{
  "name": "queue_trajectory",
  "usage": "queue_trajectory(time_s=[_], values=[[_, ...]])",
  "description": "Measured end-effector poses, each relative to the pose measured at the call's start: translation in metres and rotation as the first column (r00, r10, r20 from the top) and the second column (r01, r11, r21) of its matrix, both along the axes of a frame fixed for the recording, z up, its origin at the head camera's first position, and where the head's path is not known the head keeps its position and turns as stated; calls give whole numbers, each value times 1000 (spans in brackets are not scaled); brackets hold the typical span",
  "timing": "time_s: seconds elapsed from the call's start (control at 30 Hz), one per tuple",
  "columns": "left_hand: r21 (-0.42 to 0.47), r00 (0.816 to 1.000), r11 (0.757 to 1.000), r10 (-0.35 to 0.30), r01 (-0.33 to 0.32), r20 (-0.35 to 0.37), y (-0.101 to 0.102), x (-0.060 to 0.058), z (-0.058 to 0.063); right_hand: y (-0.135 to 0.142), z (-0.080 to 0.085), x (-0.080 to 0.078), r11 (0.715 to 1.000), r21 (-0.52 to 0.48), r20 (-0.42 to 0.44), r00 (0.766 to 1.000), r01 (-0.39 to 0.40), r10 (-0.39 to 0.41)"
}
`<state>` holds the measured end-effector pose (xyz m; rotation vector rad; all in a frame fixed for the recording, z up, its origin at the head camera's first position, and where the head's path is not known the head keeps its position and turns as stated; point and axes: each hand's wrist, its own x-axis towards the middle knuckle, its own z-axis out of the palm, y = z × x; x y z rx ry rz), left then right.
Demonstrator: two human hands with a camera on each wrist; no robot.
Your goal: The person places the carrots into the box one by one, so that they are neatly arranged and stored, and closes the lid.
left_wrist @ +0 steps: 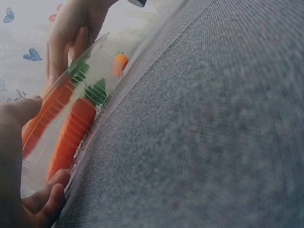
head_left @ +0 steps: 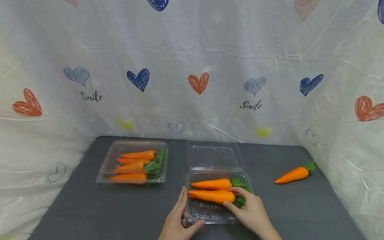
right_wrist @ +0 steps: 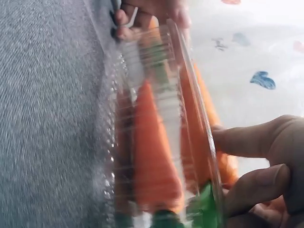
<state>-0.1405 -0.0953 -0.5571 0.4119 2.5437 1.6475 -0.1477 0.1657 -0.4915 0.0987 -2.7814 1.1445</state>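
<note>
A clear plastic clamshell container (head_left: 214,219) lies with its hinged lid (head_left: 214,156) folded back. In the head view, my left hand (head_left: 175,226) holds its near left corner, fingers along the left side and thumb at the front rim. My right hand (head_left: 251,208) pinches an orange carrot (head_left: 212,196) near its leafy end, over the container. Another carrot (head_left: 211,185) lies just behind it in the container. Through the clear wall in the right wrist view, a carrot (right_wrist: 154,156) shows inside, with the right hand (right_wrist: 259,166) at the rim.
At the back left stands a closed clear container (head_left: 101,178) with several carrots (head_left: 131,167) inside. A loose carrot (head_left: 293,175) lies on the grey tabletop (head_left: 118,221) at the right. A heart-printed curtain (head_left: 177,110) hangs behind and along both sides.
</note>
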Motion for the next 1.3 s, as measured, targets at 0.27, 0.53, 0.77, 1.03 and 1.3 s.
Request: queue_trajectory(time_s=[0.27, 0.53, 0.77, 1.03, 1.3], values=[[1, 1000, 1000, -3, 3, -1, 0, 0, -1, 2, 4, -6, 1000, 8, 120, 993, 3, -4], [4, 1000, 1000, -7, 7, 9, 0, 0, 0, 9, 10, -7, 1000, -11, 211, 977, -13, 14], [0, 1000, 1000, -2, 2, 10, 0, -1, 1, 12, 8, -10, 999, -45, 257, 966, -11, 23], [11, 1000, 1000, -14, 14, 23, 0, -1, 0, 18, 5, -9, 996, -33, 258, 962, -86, 92], [11, 1000, 1000, -18, 17, 11, 0, 0, 1, 12, 2, -12, 992, 63, 290, 953, -111, 88]])
